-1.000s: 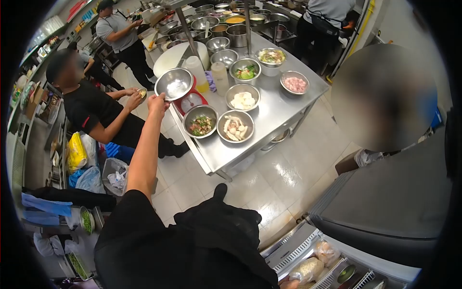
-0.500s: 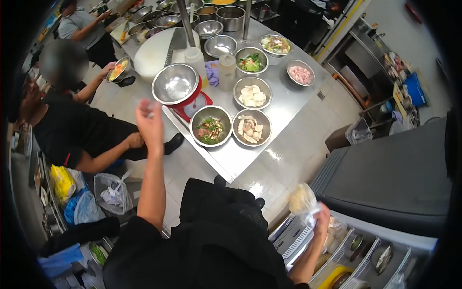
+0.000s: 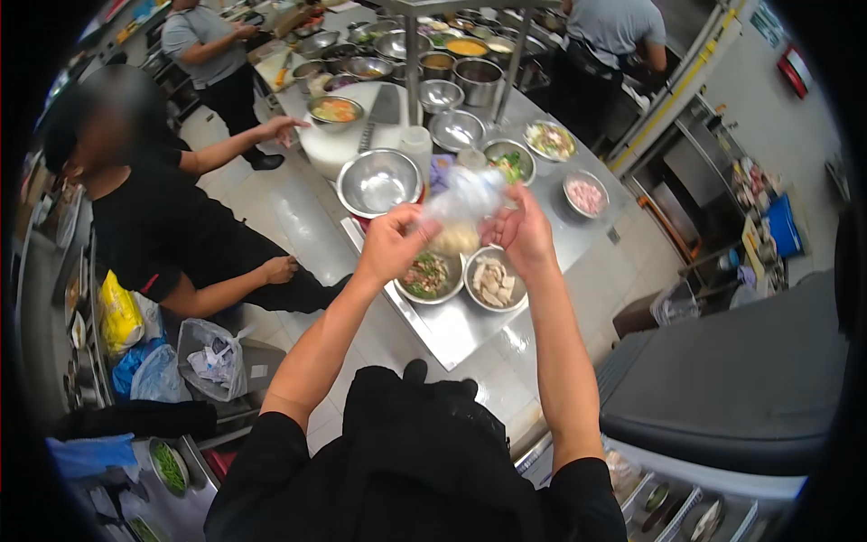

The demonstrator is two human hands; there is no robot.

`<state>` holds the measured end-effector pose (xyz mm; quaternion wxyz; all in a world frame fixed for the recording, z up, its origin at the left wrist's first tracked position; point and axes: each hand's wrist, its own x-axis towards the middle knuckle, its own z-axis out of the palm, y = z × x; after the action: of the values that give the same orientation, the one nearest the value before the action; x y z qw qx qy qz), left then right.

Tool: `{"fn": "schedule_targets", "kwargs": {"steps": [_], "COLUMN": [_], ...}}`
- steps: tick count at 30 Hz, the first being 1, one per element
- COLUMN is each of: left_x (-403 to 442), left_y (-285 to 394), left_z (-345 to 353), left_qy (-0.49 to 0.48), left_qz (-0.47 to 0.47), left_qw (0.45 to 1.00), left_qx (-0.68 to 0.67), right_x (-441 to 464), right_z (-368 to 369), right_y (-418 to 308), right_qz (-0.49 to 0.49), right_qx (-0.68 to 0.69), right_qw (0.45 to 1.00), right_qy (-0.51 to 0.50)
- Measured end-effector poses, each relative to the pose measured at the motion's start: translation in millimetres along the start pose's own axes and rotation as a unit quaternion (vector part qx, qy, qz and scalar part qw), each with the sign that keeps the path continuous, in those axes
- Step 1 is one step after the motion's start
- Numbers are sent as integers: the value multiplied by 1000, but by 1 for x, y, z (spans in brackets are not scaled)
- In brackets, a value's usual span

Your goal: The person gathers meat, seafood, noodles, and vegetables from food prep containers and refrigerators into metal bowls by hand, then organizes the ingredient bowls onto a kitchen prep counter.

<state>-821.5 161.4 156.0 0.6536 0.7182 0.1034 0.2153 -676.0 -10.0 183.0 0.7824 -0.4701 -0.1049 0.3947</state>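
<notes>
A clear plastic bag, blurred by motion, hangs over the front of the steel table with a pale yellow lump of food in its lower part. My left hand pinches its left side between thumb and fingers. On the other side my right hand grips it, fingers curled. Below the hands are a bowl of chopped greens and mixed bits, partly hidden, and a bowl of pale sliced pieces. An empty steel bowl rests on a red scale just beyond my left hand.
A person in black stands at left, one hand stretched toward a bowl of orange food on the round white board. A cleaver lies there. At right are a bowl of pink pieces and a grey lid above open drawers.
My right hand has brought the bag up from the open drawers to above the table, and my left hand has joined it. The co-worker's bowl now stands on the white board, released.
</notes>
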Motion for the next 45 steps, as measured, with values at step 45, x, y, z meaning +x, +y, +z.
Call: {"fn": "schedule_targets", "kwargs": {"steps": [45], "left_x": [108], "left_y": [5], "left_z": [-92], "left_qy": [397], "left_qz": [96], "left_qw": [909], "left_qx": [-79], "right_x": [152], "right_z": [122], "right_y": [41], "right_qz": [-23], "right_qx": [-124], "right_qw": [992], "right_qy": [-11]}}
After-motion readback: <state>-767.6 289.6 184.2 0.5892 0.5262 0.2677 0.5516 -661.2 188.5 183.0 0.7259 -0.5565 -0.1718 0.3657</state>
